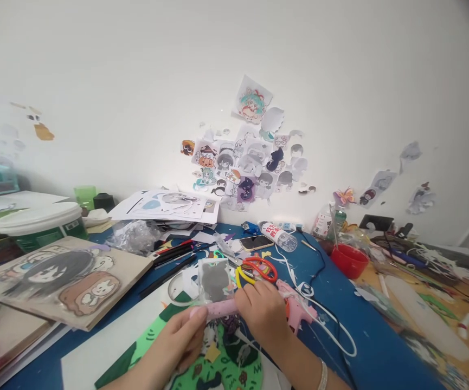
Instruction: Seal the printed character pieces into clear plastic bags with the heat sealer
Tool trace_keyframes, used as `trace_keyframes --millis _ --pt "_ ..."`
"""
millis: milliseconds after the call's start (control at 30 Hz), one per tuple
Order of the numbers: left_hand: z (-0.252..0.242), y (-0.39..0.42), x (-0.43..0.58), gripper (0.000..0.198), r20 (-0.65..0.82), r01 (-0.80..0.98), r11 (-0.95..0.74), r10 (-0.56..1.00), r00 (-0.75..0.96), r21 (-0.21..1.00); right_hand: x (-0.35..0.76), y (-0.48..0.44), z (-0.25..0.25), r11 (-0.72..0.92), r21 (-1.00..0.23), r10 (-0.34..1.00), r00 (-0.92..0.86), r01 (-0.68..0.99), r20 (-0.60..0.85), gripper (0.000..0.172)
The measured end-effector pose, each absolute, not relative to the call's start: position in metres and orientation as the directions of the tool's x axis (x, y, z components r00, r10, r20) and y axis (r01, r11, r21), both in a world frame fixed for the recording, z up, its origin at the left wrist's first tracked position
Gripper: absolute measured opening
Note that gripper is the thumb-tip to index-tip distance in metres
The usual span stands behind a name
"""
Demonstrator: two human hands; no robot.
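Left grip: the left hand (185, 333) was closed around the left end of a pale pink, narrow strip, thumb along its top.
Right grip: the right hand (262, 307) was curled shut over the strip's other end.
Pink strip: it ran nearly level between both hands, above a green painted sheet (148, 338) with dark markings.
Just behind the strip: a grey square in clear wrapping (214, 279) stood out; whether they touched could not be told.
Beside the right hand: red-orange looped handles (274, 265) and a yellow looped handle (239, 277) lay behind it, a pink plastic gun-shaped tool (299, 309) to its right.
Blue bench: farther back on the blue bench (376, 346) were a dark-screened phone (256, 242) and a clear plastic bottle with a red-and-white label (285, 239).
Bench sides: a wooden panel with cartoon figures (130, 265) lay left, a red cup (352, 265) stood right.
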State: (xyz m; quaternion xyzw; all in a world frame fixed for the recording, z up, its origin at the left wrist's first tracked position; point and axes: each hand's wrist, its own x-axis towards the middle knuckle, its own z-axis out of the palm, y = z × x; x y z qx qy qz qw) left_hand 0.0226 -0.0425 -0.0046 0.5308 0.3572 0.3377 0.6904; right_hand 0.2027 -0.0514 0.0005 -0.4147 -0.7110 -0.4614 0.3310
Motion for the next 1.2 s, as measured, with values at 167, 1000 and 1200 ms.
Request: trace_keyframes --millis 167,1000,1200 --pt "-0.008 -0.039 0.018 0.055 -0.051 -0.057 0.089 0.878 0.476 0.994 0.2 -0.051 -0.005 0.274 0.331 0.341 -0.413 0.903 0.844 0.028" --pt "0.0 -0.047 -0.001 0.046 0.3 0.374 -0.508 0.818 0.49 0.775 0.217 -0.06 0.011 0.656 -0.264 0.69 -0.42 0.707 0.589 0.046" --pt "0.002 -0.046 -0.002 0.049 0.226 0.296 -0.388 0.859 0.459 0.873 0.213 -0.062 0.007 0.68 -0.262 0.661 -0.417 0.685 0.624 0.051"
